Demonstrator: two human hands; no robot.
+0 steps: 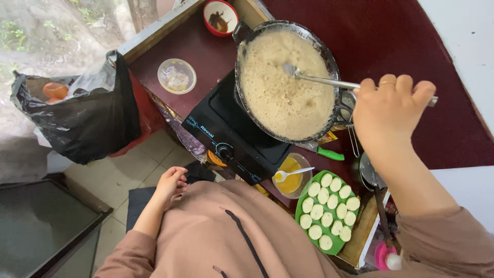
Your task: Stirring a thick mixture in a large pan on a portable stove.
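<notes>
Your right hand (392,105) was fisted tight round the handle end of a long metal ladle (329,81); fingers (404,85) fully curled over it, knuckles up. The handle ran out from under your fingers toward the wok, and a short stub stuck out past the other side of the fist. The ladle's bowl sat in the pale foamy batter (283,85), well away from your fingers, near the middle of the black wok (329,56). The wok sat on a black single-burner stove (231,134).

Your left hand (172,183) held nothing. Fingers were loosely curled, resting against your brown top at the waist, well apart from the stove's front edge.

Below your right wrist was a green tray (301,203) of pale round dough pieces (328,208). Just beside it stood a clear cup of yellow liquid (289,180) with a white spoon (296,172) in it.

Beyond the wok from your fingers were a red bowl (220,18) and a clear round container (176,75). A black plastic bag (87,121) hung at the counter's far end.
</notes>
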